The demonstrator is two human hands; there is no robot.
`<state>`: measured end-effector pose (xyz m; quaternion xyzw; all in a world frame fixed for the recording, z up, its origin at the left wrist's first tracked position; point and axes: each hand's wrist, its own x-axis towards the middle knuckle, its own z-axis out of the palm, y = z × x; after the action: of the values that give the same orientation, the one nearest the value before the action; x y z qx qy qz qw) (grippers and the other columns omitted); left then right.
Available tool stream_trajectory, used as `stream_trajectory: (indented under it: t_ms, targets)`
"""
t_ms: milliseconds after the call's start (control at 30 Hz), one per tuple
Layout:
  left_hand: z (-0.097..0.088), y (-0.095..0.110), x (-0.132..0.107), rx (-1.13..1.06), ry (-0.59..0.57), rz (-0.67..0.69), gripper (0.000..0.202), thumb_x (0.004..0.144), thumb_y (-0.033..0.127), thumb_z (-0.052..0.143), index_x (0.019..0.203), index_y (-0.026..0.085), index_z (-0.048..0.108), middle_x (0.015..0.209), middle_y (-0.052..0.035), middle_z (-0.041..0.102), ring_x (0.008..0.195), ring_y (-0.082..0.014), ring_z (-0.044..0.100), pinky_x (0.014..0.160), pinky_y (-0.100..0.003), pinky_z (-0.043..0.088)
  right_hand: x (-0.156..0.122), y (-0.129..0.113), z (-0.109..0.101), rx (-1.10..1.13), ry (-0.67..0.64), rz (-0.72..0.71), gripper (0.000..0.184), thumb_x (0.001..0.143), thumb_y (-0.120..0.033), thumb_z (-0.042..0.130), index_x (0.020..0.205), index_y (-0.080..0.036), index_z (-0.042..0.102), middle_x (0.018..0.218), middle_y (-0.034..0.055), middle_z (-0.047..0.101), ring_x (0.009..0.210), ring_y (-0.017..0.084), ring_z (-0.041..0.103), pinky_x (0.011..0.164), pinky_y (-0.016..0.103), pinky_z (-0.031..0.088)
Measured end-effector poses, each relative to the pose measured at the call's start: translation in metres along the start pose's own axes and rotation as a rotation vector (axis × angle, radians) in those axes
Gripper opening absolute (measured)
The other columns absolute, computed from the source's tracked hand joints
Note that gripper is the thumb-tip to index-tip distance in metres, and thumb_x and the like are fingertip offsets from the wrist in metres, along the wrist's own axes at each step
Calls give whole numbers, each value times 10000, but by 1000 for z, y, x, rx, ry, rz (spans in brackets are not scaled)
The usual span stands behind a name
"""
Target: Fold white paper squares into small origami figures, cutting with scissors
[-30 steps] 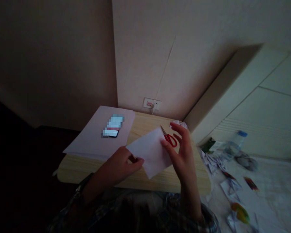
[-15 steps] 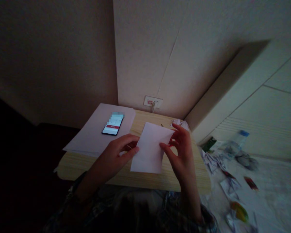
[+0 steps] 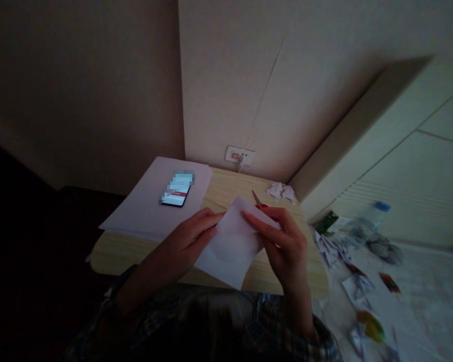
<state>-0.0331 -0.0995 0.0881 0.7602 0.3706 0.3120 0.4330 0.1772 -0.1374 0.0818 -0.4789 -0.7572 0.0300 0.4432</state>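
Plaid sleeves [image 3: 298, 336] nearest my remote view, then both hands over the near edge of a pale wood table [image 3: 136, 254], sharing one white sheet of paper [image 3: 230, 256]; can't tell if it touches the top. L hand [image 3: 191, 239]: thumb and fingers pinched on the sheet's left edge. R hand [image 3: 287, 241]: fingers pinched on a flap turned over at the upper right corner. I judge this a fold in the making; the next move, by my reading, calls for edges lined up w/ a firm press along the crease. Just behind the R hand, red-handled scissors [image 3: 257, 200] lie partly hidden. To the left, a phone [image 3: 176, 193] rests on a stack of white sheets [image 3: 143, 213]. Farther back, small folded paper pieces [image 3: 281, 191], then a wall socket [image 3: 238, 155].
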Motion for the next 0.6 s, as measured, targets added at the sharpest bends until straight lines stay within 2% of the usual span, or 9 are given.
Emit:
stream_trajectory:
  t_ms: [133,333,533,600]
  targets:
    - [1,5,-1,-40,-19,-12,294,926,276,425,1100,193,646,912,-14,569,839,-150,555,757,-220,446,-3,1,0,1,27,18,488,903,-98,467,1228,-434,605,1059,38,595,1013,212,586,768,344,514]
    - [1,4,0,-120,-47,-52,285,906,304,462,1098,198,643,947,-23,565,892,-163,556,752,-219,456,-3,-1,-1,53,2,20,537,894,-82,485,1266,-463,555,1067,30,583,1040,215,570,823,366,499]
    - [0,2,1,-99,-23,-20,246,889,268,457,1003,187,660,894,-17,558,831,-160,547,734,-233,442,1,-7,-9,188,-101,71,447,885,-175,542,1295,-351,564,1152,39,587,1089,220,553,926,379,460]
    - [0,2,1,-71,-14,-20,239,888,260,446,969,177,655,894,-20,550,830,-160,541,740,-237,434,2,-7,-11,239,-86,123,439,885,-218,569,1310,-326,540,1118,31,633,1055,213,578,936,378,455]
